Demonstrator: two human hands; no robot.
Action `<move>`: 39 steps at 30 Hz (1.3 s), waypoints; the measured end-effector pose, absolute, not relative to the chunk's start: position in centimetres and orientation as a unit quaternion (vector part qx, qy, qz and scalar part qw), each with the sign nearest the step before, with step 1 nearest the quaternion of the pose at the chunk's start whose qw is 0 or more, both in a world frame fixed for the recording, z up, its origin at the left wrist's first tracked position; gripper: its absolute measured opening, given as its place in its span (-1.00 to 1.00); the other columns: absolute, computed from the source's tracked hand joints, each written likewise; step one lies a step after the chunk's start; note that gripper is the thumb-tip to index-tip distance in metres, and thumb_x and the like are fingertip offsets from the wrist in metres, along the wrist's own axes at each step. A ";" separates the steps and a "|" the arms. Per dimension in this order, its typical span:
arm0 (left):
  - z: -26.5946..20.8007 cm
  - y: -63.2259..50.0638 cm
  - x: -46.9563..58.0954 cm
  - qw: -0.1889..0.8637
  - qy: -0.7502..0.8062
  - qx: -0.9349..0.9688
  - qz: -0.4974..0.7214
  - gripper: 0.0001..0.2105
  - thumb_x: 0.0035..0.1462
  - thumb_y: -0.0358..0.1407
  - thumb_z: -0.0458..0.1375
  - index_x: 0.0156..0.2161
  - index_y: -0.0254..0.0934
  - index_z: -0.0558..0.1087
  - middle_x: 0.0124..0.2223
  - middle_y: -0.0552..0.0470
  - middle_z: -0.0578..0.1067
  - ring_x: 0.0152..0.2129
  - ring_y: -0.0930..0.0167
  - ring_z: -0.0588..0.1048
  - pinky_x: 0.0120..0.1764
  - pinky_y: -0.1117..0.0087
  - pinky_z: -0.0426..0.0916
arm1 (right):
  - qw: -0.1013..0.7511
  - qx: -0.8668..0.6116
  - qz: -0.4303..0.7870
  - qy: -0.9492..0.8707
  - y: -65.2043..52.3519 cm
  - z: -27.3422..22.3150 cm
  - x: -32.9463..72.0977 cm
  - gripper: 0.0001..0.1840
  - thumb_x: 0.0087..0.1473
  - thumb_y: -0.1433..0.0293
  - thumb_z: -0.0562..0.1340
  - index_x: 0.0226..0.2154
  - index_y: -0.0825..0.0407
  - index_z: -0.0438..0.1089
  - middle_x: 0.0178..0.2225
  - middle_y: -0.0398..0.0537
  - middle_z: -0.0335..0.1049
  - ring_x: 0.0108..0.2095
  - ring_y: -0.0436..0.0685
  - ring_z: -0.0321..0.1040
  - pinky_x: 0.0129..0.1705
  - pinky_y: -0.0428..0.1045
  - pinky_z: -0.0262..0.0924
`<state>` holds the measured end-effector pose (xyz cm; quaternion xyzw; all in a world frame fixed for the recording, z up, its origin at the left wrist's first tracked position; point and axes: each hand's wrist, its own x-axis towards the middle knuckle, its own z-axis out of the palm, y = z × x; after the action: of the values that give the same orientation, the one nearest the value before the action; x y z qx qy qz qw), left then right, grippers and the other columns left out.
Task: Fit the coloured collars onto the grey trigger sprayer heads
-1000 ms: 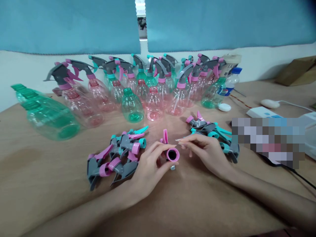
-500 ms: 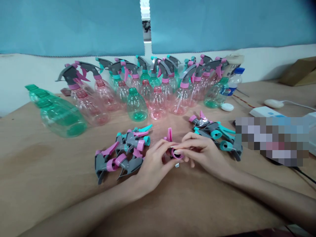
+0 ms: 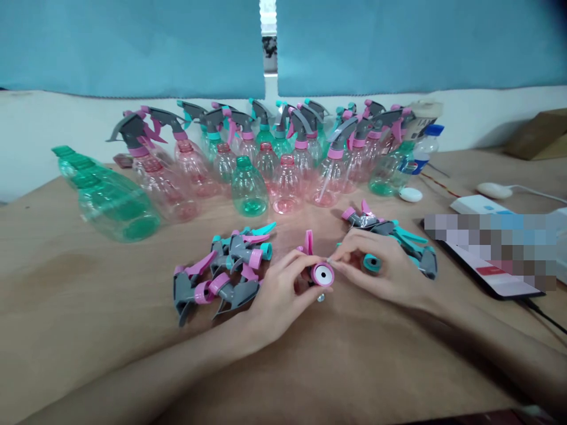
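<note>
— What are your hands doing right now?

— My left hand (image 3: 277, 295) holds a spray trigger head (image 3: 316, 268) low over the middle of the wooden bench (image 3: 88, 330). My fingers (image 3: 290, 262) curl around its grey body. Its pink screw collar faces me, showing a white disc with a dark centre inside. Its pink trigger lever sticks upward behind.

— And the right hand?

— My right hand (image 3: 381, 271) rests just beside it. Its thumb and forefinger tips are pressed together at the collar's rim, touching it. Whether they pinch something small there, I cannot tell.

— What lies around them?

— Left of my left hand is a pile of loose trigger heads (image 3: 221, 274), grey with pink and teal parts. Another such pile (image 3: 398, 239) sits under and behind my right hand. Farther back stands a cluster of clear pink and green bottles (image 3: 283, 171); many wear sprayers, and some are open-necked. A stack of green bottles (image 3: 110, 198) lies on its side at the far left. At right are a phone (image 3: 487, 274) and a white mouse (image 3: 494, 189).
</note>
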<state>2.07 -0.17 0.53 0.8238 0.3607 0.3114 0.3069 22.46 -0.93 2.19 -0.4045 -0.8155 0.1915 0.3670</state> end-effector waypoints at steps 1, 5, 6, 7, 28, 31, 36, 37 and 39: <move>0.5 -0.2 2.1 0.304 0.360 0.825 0.312 -0.79 0.10 -0.36 0.21 -0.13 -0.22 0.42 -0.21 0.04 0.43 -0.37 0.42 0.41 -0.26 0.37 0.35 | 0.343 -0.391 0.194 -0.832 -1.0 2.3 22.5 -0.93 0.08 0.42 0.18 -0.34 0.02 0.39 -0.42 -0.11 0.35 -0.45 -0.01 0.27 -0.44 -0.09 0.19; 0.4 -0.3 2.0 0.286 0.359 0.828 0.323 -0.77 0.11 -0.40 0.19 -0.09 -0.20 0.42 -0.19 0.04 0.42 -0.41 0.46 0.40 -0.34 0.41 0.37 | 0.295 -0.381 0.174 -0.859 -1.3 2.1 22.4 -0.89 0.02 0.45 0.20 -0.30 0.03 0.35 -0.33 -0.09 0.35 -0.38 0.02 0.28 -0.37 -0.07 0.19; 0.4 -0.3 2.0 0.285 0.357 0.828 0.326 -0.76 0.11 -0.41 0.18 -0.08 -0.20 0.42 -0.19 0.03 0.41 -0.42 0.47 0.40 -0.38 0.44 0.37 | 0.294 -0.384 0.167 -0.859 -1.3 1.9 22.4 -0.88 0.02 0.45 0.20 -0.30 0.03 0.34 -0.33 -0.08 0.35 -0.37 0.03 0.29 -0.36 -0.06 0.19; 0.4 -0.4 1.9 0.283 0.355 0.829 0.327 -0.75 0.12 -0.41 0.18 -0.07 -0.20 0.42 -0.18 0.02 0.40 -0.43 0.48 0.40 -0.41 0.46 0.37 | 0.295 -0.386 0.161 -0.859 -1.3 1.8 22.4 -0.87 0.02 0.45 0.19 -0.29 0.03 0.33 -0.32 -0.08 0.35 -0.36 0.03 0.29 -0.36 -0.06 0.19; -0.5 -0.2 1.9 0.225 0.337 0.854 0.327 -0.68 0.15 -0.44 0.14 0.02 -0.15 0.39 -0.14 -0.01 0.42 -0.20 0.33 0.41 -0.14 0.22 0.40 | 0.300 -0.431 0.045 -0.850 -2.0 1.1 20.9 -0.88 0.11 0.38 0.12 -0.35 0.03 0.36 -0.51 -0.11 0.39 -0.49 0.03 0.31 -0.49 -0.08 0.10; -0.4 -0.1 1.9 0.234 0.340 0.851 0.324 -0.66 0.15 -0.45 0.14 0.03 -0.15 0.39 -0.13 -0.01 0.42 -0.19 0.34 0.41 -0.12 0.21 0.39 | 0.309 -0.436 0.066 -0.843 -2.1 0.8 20.8 -0.87 0.12 0.37 0.13 -0.32 0.04 0.38 -0.52 -0.12 0.39 -0.51 0.02 0.29 -0.49 -0.08 0.10; -0.1 0.0 1.9 0.242 0.346 0.849 0.317 -0.62 0.11 -0.46 0.18 0.04 -0.15 0.38 -0.15 0.01 0.41 -0.19 0.34 0.41 -0.12 0.23 0.38 | 0.342 -0.472 0.159 -0.797 -2.3 0.5 20.5 -0.90 0.10 0.38 0.17 -0.31 0.01 0.39 -0.57 -0.21 0.34 -0.57 -0.05 0.23 -0.53 -0.13 0.11; -0.1 0.0 1.9 0.247 0.347 0.848 0.316 -0.62 0.11 -0.46 0.19 0.04 -0.16 0.38 -0.14 0.01 0.42 -0.20 0.34 0.42 -0.13 0.24 0.38 | 0.347 -0.474 0.174 -0.791 -2.2 0.5 20.6 -0.91 0.10 0.39 0.17 -0.32 0.01 0.39 -0.58 -0.22 0.33 -0.59 -0.06 0.22 -0.54 -0.14 0.10; 0.0 0.1 2.0 0.261 0.352 0.841 0.317 -0.62 0.09 -0.43 0.21 0.04 -0.18 0.39 -0.14 0.00 0.42 -0.22 0.36 0.42 -0.14 0.26 0.38 | 0.354 -0.469 0.188 -0.787 -2.2 0.5 20.7 -0.91 0.10 0.40 0.17 -0.34 0.00 0.40 -0.56 -0.22 0.35 -0.59 -0.07 0.20 -0.55 -0.14 0.08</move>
<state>2.00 0.07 0.00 0.8414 0.3520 0.3165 0.2606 20.70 -2.15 0.52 -0.4695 -0.7868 0.1876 0.3539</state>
